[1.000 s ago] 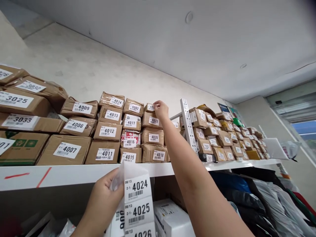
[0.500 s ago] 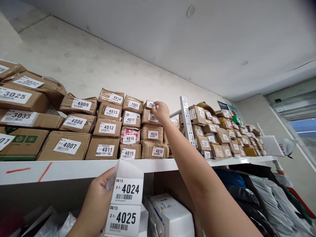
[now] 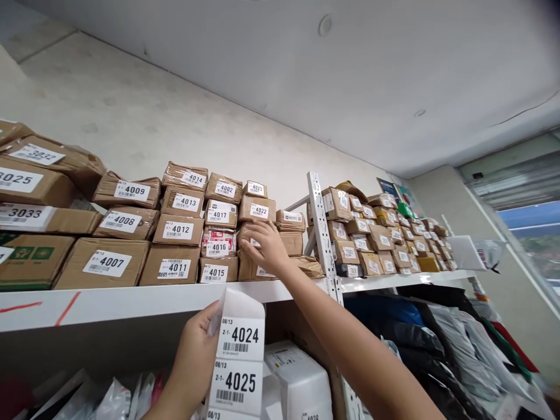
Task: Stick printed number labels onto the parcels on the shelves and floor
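Before stacked boxes (image 3: pixel 258 205), the right hand (image 3: pixel 266 248) hangs splayed; the left hand (image 3: pixel 195 350) pinches a label strip (image 3: pixel 238 363).

Has label strip (image 3: pixel 238 367) in left hand (image 3: pixel 195 353) before shelf (image 3: pixel 140 304), right hand (image 3: pixel 266 246) before boxes (image 3: pixel 247 270) under box 4022 (image 3: pixel 257 209), box 4023 (image 3: pixel 255 188) atop that.

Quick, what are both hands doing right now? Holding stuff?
Left hand: closed, holding the strip of number labels.
Right hand: open, nothing seen in it, in front of the stacked boxes.
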Demonstrator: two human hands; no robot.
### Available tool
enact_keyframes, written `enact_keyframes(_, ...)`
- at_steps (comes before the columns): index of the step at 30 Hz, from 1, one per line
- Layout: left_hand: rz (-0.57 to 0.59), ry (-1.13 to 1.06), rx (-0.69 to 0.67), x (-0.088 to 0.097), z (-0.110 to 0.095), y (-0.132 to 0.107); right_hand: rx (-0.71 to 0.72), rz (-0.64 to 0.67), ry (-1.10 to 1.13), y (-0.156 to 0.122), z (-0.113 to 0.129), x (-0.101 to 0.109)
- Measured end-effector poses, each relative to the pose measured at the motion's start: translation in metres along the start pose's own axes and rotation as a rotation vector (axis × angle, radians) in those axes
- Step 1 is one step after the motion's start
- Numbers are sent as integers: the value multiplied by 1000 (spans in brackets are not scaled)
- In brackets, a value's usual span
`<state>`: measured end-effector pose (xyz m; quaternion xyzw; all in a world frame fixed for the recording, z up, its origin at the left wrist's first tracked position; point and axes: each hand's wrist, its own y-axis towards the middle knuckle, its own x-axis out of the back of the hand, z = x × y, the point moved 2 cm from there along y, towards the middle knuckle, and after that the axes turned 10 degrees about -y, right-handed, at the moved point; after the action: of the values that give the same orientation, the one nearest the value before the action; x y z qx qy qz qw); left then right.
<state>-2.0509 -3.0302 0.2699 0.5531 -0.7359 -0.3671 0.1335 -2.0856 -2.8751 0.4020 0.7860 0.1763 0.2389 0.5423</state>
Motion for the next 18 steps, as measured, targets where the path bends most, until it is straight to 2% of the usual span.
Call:
enact_keyframes(2,-19,32,2,3,0,-2,-81,-14,333,-30,24,10)
enact_keyframes(4,-44,77,-13,6,1,-1,-188,170,710,-65,52,14)
enact_keyframes(6,-47,113,-25,4,6,0,-346,280,915,-94,71,15)
enact_keyframes(8,-25,130,-30,-2,15,0,-510,222,964,-115,76,14)
enact_keyframes(12,39,125,-3,-16,32,-3,-737,62,1013,-134,58,11)
enact_keyframes(16,161,343,-35,-21,35,-8,-849,-3,954,-148,35,18)
enact_keyframes(18,132,455,-48,-23,35,-9,-865,-14,891,-156,30,22)
